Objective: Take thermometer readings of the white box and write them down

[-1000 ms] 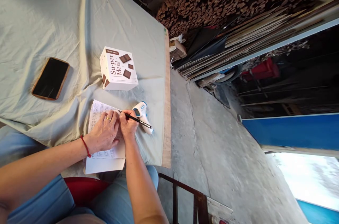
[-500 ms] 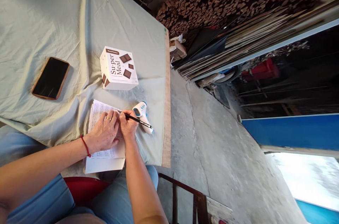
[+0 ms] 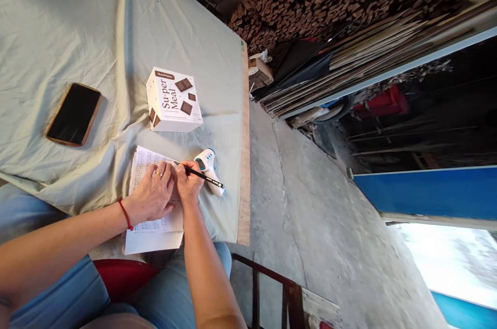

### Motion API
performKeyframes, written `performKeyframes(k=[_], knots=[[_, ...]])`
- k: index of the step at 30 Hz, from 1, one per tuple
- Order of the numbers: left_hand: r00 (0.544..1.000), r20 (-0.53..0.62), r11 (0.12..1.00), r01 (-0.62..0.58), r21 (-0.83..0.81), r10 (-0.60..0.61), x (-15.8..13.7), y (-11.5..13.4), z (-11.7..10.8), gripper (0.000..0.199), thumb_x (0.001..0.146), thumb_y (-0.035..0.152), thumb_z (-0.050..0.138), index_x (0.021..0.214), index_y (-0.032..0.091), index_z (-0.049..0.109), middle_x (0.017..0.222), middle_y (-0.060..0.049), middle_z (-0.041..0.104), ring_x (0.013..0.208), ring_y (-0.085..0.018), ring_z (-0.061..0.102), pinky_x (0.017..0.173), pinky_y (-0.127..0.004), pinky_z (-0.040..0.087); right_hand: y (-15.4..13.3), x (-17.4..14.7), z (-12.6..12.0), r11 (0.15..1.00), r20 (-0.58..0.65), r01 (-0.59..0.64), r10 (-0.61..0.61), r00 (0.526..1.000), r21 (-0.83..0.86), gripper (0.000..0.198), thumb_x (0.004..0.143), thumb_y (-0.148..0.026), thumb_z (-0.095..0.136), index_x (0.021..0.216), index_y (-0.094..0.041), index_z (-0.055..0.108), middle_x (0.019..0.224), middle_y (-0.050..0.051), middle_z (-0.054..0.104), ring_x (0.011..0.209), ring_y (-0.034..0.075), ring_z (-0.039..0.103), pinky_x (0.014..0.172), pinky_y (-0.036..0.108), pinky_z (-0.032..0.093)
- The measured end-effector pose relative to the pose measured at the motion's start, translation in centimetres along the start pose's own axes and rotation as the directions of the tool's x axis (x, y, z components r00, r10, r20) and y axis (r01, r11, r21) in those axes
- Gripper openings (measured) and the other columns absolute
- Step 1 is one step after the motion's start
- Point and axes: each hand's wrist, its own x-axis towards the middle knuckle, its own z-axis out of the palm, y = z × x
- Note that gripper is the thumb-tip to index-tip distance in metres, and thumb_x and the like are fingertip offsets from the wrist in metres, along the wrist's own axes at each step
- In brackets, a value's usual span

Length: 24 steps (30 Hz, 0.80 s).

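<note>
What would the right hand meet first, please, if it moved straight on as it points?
Probably the white box beyond the notebook; depth is unclear, so the right hand might clear it.

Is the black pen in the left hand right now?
No, the right hand grips the black pen, while the left hand rests on the notebook.

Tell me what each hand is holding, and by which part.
The right hand holds a black pen near its writing end. The left hand grips nothing; it rests on the notebook.
</note>
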Motion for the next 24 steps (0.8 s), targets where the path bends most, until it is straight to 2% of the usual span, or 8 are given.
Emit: performKeyframes(k=[4,9,14,17,19,20,22,24], knots=[[1.000,-0.001,1.000,-0.001,-0.013,0.001,0.0,0.0,0.0,0.079,0.095,0.054,0.068,0.143,-0.008,0.058,0.153,-0.036,0.051,0.145,-0.046,0.049,0.117,-0.055,0.041,0.2,0.1,-0.2,1.000,0.001,0.004,-0.004,1.000,-0.015,0.023,0.088,-0.044,0.053,0.079,-0.023,0.057,0.069,0.001,0.063,0.065,0.017,0.059,0.065,0.031,0.055],[0.999,0.039,1.000,-0.003,-0.005,0.003,0.1,-0.1,-0.2,0.077,0.096,0.054,0.067,0.140,-0.008,0.061,0.154,-0.035,0.051,0.147,-0.047,0.047,0.117,-0.055,0.041,-0.6,-0.2,-0.5,0.999,-0.121,0.040,-0.037,0.992,0.021,0.032,0.094,-0.052,0.053,0.087,-0.021,0.061,0.077,0.005,0.066,0.069,0.018,0.062,0.069,0.034,0.057],[1.000,0.016,0.998,-0.009,-0.064,0.010,0.0,-0.8,-0.4,0.065,0.096,0.052,0.069,0.130,-0.004,0.067,0.150,-0.031,0.055,0.142,-0.045,0.051,0.113,-0.053,0.046,-2.8,0.1,-1.6,0.993,-0.176,-0.046,0.065,0.982,0.110,0.035,0.100,-0.054,0.050,0.102,-0.021,0.061,0.078,0.002,0.066,0.070,0.016,0.063,0.073,0.033,0.055],[1.000,-0.029,0.982,0.005,-0.187,-0.011,0.3,-1.8,0.2,0.055,0.095,0.042,0.071,0.131,0.001,0.065,0.146,-0.027,0.058,0.139,-0.042,0.054,0.114,-0.052,0.047,-3.1,2.9,-1.7,0.981,-0.193,-0.081,0.116,0.974,0.177,0.034,0.096,-0.056,0.054,0.102,-0.023,0.055,0.089,0.003,0.069,0.078,0.016,0.066,0.079,0.033,0.055],[0.995,-0.085,0.949,0.031,-0.315,-0.061,0.5,-2.8,0.8,0.056,0.095,0.034,0.070,0.140,0.002,0.057,0.144,-0.027,0.059,0.138,-0.040,0.056,0.115,-0.054,0.048,-2.8,6.2,-1.0,0.961,-0.168,-0.100,0.146,0.975,0.257,0.037,0.088,-0.056,0.065,0.101,-0.024,0.051,0.102,0.004,0.071,0.093,0.017,0.068,0.089,0.035,0.055],[0.989,-0.121,0.921,0.036,-0.388,-0.090,0.6,-3.3,1.1,0.058,0.095,0.032,0.068,0.144,0.004,0.052,0.145,-0.027,0.058,0.137,-0.039,0.056,0.115,-0.055,0.049,-2.5,8.0,-0.4,0.946,-0.160,-0.115,0.170,0.972,0.303,0.040,0.084,-0.055,0.070,0.099,-0.024,0.050,0.102,0.003,0.070,0.096,0.018,0.067,0.093,0.036,0.055],[0.968,-0.199,0.840,0.021,-0.543,-0.153,0.9,-4.5,1.7,0.063,0.096,0.030,0.063,0.152,0.009,0.041,0.152,-0.027,0.051,0.137,-0.037,0.057,0.114,-0.055,0.051,-1.9,11.5,1.1,0.893,-0.124,-0.200,0.270,0.955,0.403,0.040,0.079,-0.048,0.076,0.095,-0.025,0.048,0.090,-0.002,0.064,0.091,0.016,0.062,0.095,0.035,0.053],[0.942,-0.245,0.733,0.002,-0.680,-0.231,1.1,-5.6,1.9,0.070,0.096,0.032,0.059,0.157,0.013,0.030,0.158,-0.027,0.041,0.142,-0.035,0.054,0.116,-0.056,0.050,-1.5,14.2,2.7,0.850,-0.064,-0.289,0.350,0.934,0.440,0.038,0.078,-0.044,0.078,0.088,-0.025,0.047,0.077,-0.007,0.054,0.081,0.014,0.056,0.089,0.034,0.053]])
